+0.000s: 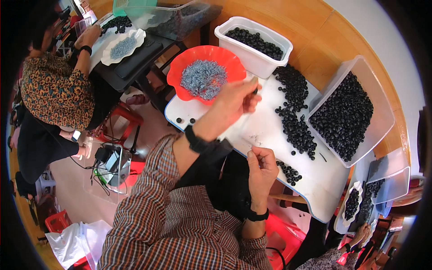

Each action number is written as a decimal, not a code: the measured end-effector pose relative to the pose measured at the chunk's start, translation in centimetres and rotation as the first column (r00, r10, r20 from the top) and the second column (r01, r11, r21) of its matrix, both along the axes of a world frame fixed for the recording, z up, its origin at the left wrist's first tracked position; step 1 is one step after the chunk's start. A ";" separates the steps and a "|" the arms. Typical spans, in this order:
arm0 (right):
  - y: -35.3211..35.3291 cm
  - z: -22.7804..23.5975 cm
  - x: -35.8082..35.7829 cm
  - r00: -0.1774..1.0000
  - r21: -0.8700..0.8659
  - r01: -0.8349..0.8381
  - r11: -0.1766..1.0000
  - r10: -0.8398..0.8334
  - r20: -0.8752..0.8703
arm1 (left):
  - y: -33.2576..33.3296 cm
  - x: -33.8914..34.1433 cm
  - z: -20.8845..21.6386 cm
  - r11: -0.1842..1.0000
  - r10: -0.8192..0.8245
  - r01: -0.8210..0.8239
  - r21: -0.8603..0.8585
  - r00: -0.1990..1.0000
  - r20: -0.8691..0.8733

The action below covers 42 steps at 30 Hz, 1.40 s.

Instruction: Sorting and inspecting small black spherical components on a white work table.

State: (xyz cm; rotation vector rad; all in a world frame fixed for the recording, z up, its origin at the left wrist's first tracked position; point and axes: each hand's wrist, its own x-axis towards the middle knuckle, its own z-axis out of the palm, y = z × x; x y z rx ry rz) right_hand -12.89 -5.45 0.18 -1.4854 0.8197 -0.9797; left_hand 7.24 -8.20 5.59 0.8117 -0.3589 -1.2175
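Note:
My left hand (235, 102) reaches over the white table (265, 135), just right of a red scalloped bowl (180, 67) filled with small grey-blue parts (203, 79). Its fingertips pinch a small dark piece (254, 90). My right hand (261, 167) hovers at the table's near edge with the fingers curled together; whether anything is in them cannot be made out. A little cluster of black rings (289, 172) lies just right of it. More loose black rings (294, 114) trail across the table.
A white tub (252, 60) and a clear tray (382, 121) both hold black rings. At the left, another person (54, 90) works at a dark table with a white dish (123, 47). A third person's hand (360, 234) and dishes sit bottom right. Red stools stand below.

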 end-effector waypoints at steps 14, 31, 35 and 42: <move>-0.1 -0.5 -1.1 1.000 -0.019 0.025 1.000 -0.025 0.000 | -8.2 4.8 3.0 0.980 0.192 -0.177 -0.087 0.957 0.216; -0.1 -0.8 -0.8 0.998 -0.061 0.012 0.998 -0.016 -0.068 | 1.9 -2.7 -5.6 0.953 0.086 -0.287 -0.094 -0.039 0.996; 0.2 -0.6 -0.4 0.995 -0.036 -0.018 0.999 0.015 -0.097 | -0.1 -1.5 -7.8 0.957 0.149 -0.217 -0.194 -0.209 0.966; 0.1 -0.5 -0.4 0.989 -0.049 -0.034 0.998 0.027 -0.144 | -0.5 -1.0 -7.8 0.971 0.083 -0.211 -0.114 -0.149 0.985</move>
